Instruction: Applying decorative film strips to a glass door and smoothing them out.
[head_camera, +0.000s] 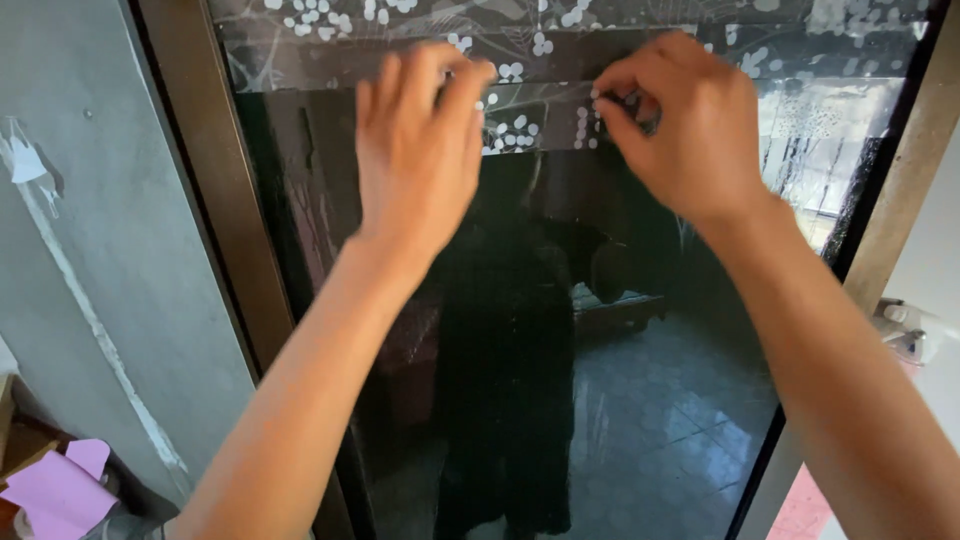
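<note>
Across the upper frame, a translucent white-dotted patterned film strip (530, 110) on the dark glass door pane (600, 400), long axis horizontal. Left hand (415, 150) flat against it, grip apart; right hand (690, 125) pinching its lower edge. Lower left, pink paper sheets (60, 490).

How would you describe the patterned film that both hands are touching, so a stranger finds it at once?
Look at the dark glass door in the brown frame. Across its top runs a translucent film with white dots and leaf shapes. Unlike the bare reflective glass below, it is patterned, and its lower edge is where both hands work.
</note>
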